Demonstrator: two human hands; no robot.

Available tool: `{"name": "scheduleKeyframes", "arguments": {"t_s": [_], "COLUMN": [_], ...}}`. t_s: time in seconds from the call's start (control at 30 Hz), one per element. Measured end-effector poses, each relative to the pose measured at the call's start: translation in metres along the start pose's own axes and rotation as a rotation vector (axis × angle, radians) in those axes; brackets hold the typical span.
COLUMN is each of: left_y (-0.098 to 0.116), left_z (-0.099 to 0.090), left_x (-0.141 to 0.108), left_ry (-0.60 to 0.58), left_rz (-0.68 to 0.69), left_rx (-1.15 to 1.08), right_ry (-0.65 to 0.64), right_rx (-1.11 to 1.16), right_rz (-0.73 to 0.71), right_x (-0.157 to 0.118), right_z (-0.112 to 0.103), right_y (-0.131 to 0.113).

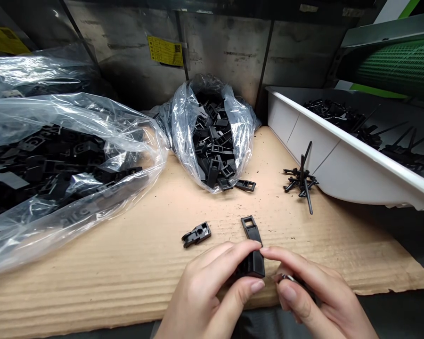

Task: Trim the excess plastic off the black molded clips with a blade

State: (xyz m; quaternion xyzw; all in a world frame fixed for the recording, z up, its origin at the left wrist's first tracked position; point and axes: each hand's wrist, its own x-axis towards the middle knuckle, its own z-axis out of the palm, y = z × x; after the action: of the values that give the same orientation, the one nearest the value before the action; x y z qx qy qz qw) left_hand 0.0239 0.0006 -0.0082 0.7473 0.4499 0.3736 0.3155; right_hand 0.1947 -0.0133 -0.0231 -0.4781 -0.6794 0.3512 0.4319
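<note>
Covering sm. metal bit (288, 278), R hand (316, 294)

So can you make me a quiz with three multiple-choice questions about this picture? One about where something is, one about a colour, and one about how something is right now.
1. Where is the black plastic buckle part?
A) Inside a white bin
B) Between the left hand and the right hand
C) Under a bag

2. What colour are the parts in the middle clear plastic bag?
A) Red
B) White
C) Black

3. How is that bag?
A) Tied shut
B) Open, with parts spilling onto the cardboard sheet
C) Wrapped in tape

Answers:
1. B, because fingers of both hands close around it.
2. C, because every piece showing there is black.
3. B, because loose pieces lie on the cardboard at the bag's open front.
</note>
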Motion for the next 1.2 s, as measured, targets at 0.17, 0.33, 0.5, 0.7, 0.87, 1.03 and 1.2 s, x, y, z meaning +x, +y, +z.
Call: {"name": "scheduleKeyframes", "arguments": {"t_s": [0.17,0.33,0.5,0.7,0.87,1.03,1.2], "left_y": [0.0002,-0.0006,0.0009,0.0021,0.0006,0.0005,0.0002], "left_z": [0.0000,0.0017,0.0001,0.0000,0.0001,0.0003,0.0012], "left_x": [0.0004,0.0026,0.0015,0.0006,0.0018,0.0023,0.0016], "left_ry": [-0.009,-0.010,-0.010,0.013,0.045,0.051,0.057], "left_rz": [0.001,0.018,0.017,-0.017,-0.032,-0.038,-0.043], "left_rx": [0.000,-0.004,-0.012,-0.015,-0.036,-0.014,-0.015], "right_ry": [0.016,0.067,0.050,0.021,0.018,-0.006,0.007], "right_rx": [-0.010,-0.048,-0.036,-0.008,-0.037,-0.034,-0.039], "right_rz": [-0.008,-0.018,-0.003,-0.014,-0.032,-0.078,-0.086], "right_x": [-0.0008,-0.0020,-0.0017,0.0007,0.0009,0.0008,-0.0004], "right_z": [0.0003,0.0000,0.0002,0.0002,-0.0004,-0.0008,-0.0012], "right_y": [-0.0002,-0.0027,-0.0029,-0.0031,-0.0037,-0.0010,-0.0007]}}
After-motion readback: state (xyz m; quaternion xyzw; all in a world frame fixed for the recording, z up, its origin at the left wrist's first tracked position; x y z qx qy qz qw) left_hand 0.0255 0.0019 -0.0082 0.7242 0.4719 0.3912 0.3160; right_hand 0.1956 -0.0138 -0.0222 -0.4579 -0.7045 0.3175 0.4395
